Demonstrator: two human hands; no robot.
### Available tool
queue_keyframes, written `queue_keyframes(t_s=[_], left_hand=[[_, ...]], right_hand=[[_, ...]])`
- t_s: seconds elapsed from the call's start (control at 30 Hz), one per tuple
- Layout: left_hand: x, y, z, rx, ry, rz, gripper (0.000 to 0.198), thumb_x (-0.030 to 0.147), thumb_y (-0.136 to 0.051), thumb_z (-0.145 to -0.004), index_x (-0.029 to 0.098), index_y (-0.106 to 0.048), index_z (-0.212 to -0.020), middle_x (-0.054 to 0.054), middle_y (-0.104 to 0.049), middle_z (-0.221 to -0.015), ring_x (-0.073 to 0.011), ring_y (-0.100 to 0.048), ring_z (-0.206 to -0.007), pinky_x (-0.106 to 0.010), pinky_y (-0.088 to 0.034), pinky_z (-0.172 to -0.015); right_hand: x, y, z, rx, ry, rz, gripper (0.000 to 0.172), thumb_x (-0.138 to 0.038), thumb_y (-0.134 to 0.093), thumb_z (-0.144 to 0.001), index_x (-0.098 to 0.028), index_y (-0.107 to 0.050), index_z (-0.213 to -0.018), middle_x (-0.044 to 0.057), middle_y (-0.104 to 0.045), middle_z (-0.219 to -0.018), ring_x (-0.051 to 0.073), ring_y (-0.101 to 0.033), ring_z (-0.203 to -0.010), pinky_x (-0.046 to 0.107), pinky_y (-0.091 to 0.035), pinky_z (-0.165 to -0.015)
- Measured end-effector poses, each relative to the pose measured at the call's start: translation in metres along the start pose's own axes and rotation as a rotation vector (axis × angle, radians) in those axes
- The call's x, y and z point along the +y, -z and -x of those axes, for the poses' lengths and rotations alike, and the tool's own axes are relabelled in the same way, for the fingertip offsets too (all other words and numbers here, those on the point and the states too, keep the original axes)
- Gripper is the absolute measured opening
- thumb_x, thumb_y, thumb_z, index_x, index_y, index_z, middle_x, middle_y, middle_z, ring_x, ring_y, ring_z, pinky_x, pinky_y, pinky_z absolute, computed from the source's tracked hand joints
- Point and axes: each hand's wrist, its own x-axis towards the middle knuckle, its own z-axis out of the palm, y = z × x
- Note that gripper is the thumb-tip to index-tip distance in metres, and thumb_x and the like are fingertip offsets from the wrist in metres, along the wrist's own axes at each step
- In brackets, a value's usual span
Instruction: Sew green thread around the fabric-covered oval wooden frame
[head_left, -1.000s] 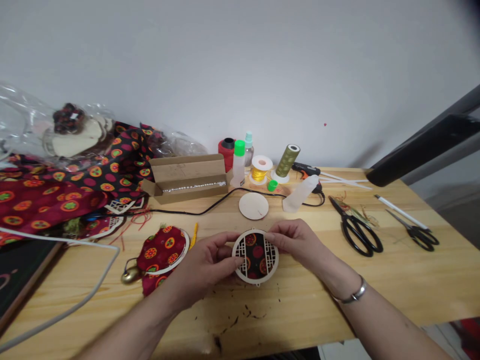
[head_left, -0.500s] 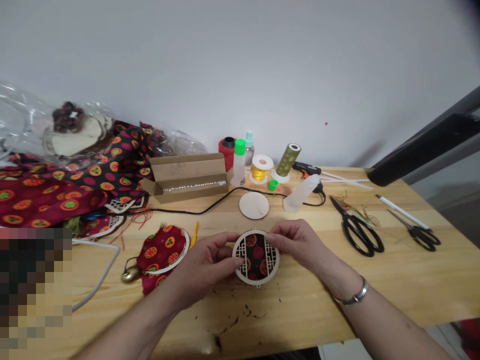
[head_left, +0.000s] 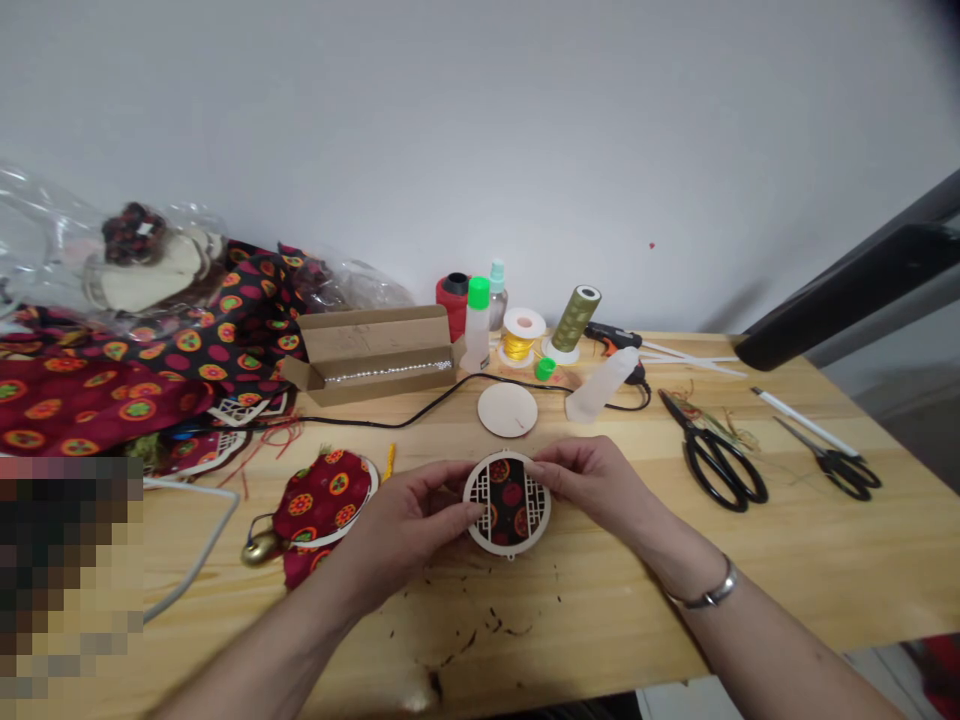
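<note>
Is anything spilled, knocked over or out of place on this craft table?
A translucent bottle lies on its side behind the round lattice piece held by the left hand and right hand, a loose green cap nearby. Dark scraps litter the table in front.

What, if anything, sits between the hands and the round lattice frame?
Nothing visible does. The left hand and the right hand both grip the round lattice frame at its rim, fingers directly on the wood.
</note>
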Motion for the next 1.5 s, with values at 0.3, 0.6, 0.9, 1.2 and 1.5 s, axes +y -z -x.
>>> queue_keyframes(t_s=[0.3, 0.6, 0.9, 1.2, 1.5], left_hand=[[-0.01, 0.004, -0.004, 0.049, -0.19, -0.222, 0.033, 0.024, -0.069, -0.074, 0.017, -0.065, -0.106, -0.006, -0.074, -0.102, -0.0222, -0.067, -0.094, -0.036, -0.051, -0.086], [-0.017, 0.004, -0.003, 0.172, -0.413, -0.8, 0.035, 0.025, -0.058, -0.082, 0.02, -0.057, -0.116, -0.008, -0.067, -0.106, -0.0206, -0.067, -0.085, -0.034, -0.054, -0.075], [-0.02, 0.002, -0.002, 0.164, -0.474, -1.024, 0.032, 0.022, -0.056, -0.084, 0.019, -0.055, -0.116, -0.006, -0.07, -0.1, -0.0197, -0.064, -0.086, -0.034, -0.05, -0.078], [-0.02, 0.003, -0.002, 0.156, -0.54, -1.121, 0.031, 0.026, -0.058, -0.085, 0.016, -0.055, -0.114, -0.008, -0.066, -0.107, -0.0214, -0.06, -0.096, -0.035, -0.048, -0.084], [-0.013, 0.002, 0.005, 0.066, -0.578, -1.21, 0.062, 0.033, -0.072, -0.073, 0.017, -0.045, -0.127, -0.01, -0.063, -0.114, -0.028, -0.045, -0.108, -0.04, -0.043, -0.091]], right_hand=[[-0.002, 0.003, 0.003, 0.033, 0.07, 0.104, 0.029, -0.041, -0.064, -0.076, -0.013, -0.068, -0.069, -0.001, -0.061, -0.06, 0.009, -0.047, -0.054, 0.022, -0.038, -0.052], [0.004, 0.004, -0.001, 0.055, 0.103, 0.459, 0.031, -0.035, -0.053, -0.082, -0.014, -0.064, -0.063, -0.002, -0.057, -0.055, 0.009, -0.044, -0.052, 0.022, -0.034, -0.049], [0.001, -0.003, 0.004, 0.102, 0.194, 0.752, 0.025, -0.027, -0.051, -0.086, -0.018, -0.068, -0.07, 0.001, -0.068, -0.064, 0.013, -0.057, -0.058, 0.023, -0.038, -0.055], [-0.002, 0.003, 0.009, 0.129, 0.282, 0.845, 0.018, -0.03, -0.055, -0.087, -0.017, -0.068, -0.09, 0.004, -0.069, -0.077, 0.017, -0.06, -0.068, 0.029, -0.045, -0.064], [-0.019, 0.014, 0.017, -0.269, 0.601, 0.707, 0.057, -0.038, -0.069, -0.077, -0.025, -0.048, -0.129, 0.006, -0.059, -0.115, 0.02, -0.047, -0.11, 0.034, -0.042, -0.094]])
